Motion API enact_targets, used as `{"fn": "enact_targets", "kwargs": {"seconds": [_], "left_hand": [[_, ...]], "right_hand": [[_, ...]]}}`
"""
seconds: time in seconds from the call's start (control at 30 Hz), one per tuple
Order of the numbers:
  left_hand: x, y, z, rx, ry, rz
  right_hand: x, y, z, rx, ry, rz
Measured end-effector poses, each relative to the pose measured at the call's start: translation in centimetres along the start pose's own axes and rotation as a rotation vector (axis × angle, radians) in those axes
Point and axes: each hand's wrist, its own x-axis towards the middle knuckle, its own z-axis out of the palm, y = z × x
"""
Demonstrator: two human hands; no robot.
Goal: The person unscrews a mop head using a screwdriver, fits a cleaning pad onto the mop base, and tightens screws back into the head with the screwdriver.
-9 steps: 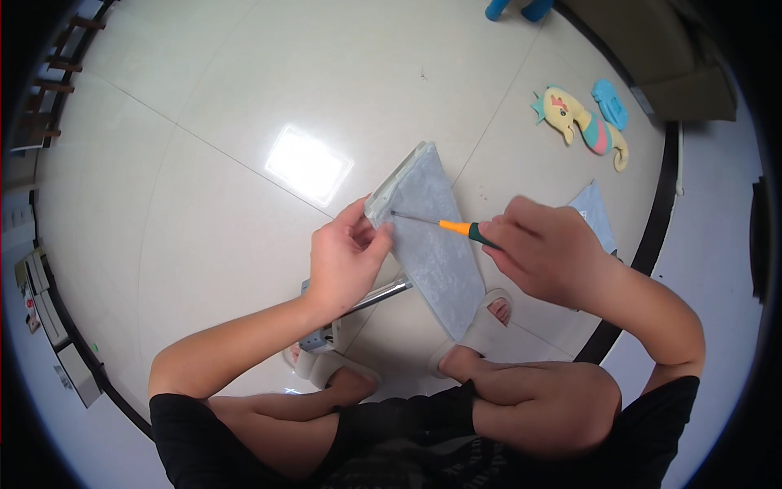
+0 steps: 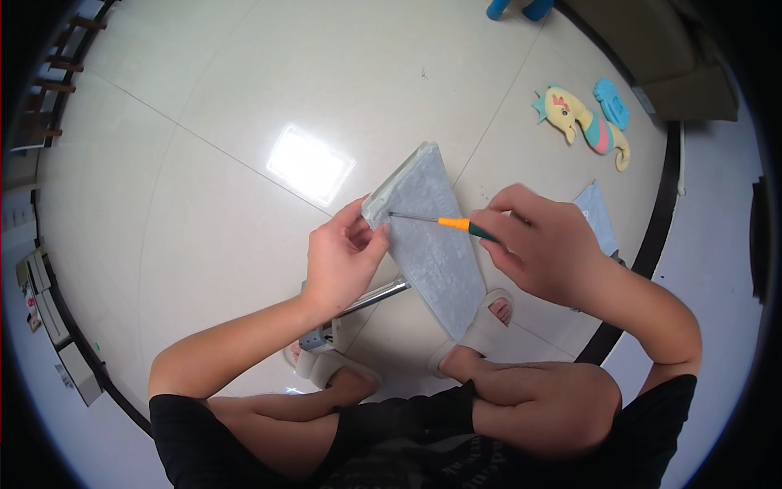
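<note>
A grey-blue marbled panel (image 2: 436, 244) with a pale side edge stands tilted in front of me. My left hand (image 2: 346, 253) pinches its left corner, thumb on the marbled face and fingers round the pale edge. In my right hand (image 2: 538, 240) is a screwdriver (image 2: 453, 223) with an orange and dark green handle. Its thin shaft points left, and the tip meets a small dark spot on the panel near my left thumb. Behind my left wrist, a shiny metal tube (image 2: 376, 297) runs from a grey bracket (image 2: 318, 336) toward the panel; how they join is hidden.
My slippered feet (image 2: 489, 318) are on the tiled floor (image 2: 204, 73) just below the panel. To the right lie a light blue bag-like piece (image 2: 597, 218), a seahorse plush (image 2: 599, 134) and a blue toy (image 2: 611, 103). A brown box-like piece (image 2: 688, 94) is by the wall.
The fingers of my right hand have shifted on the screwdriver's handle and the hand has turned slightly. Its tip stays on the same spot, and my left hand keeps its hold.
</note>
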Motion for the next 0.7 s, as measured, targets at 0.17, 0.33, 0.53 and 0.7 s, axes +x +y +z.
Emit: {"fn": "enact_targets", "kwargs": {"seconds": [0.17, 0.33, 0.53, 0.7], "left_hand": [[0.3, 0.5, -0.2, 0.07, -0.025, -0.017], [0.2, 0.6, 0.3, 0.016, -0.03, -0.017], [0.2, 0.3, 0.1, 0.012, -0.018, -0.031], [0.5, 0.3, -0.2, 0.036, -0.036, -0.058]], "right_hand": [[-1.0, 1.5, 0.5, -0.596, 0.023, -0.545], [-0.3, 1.4, -0.1, -0.257, -0.042, -0.254], [0.5, 1.8, -0.5, 0.028, -0.052, -0.109], [-0.6, 0.2, -0.5, -0.32, 0.012, -0.278]]}}
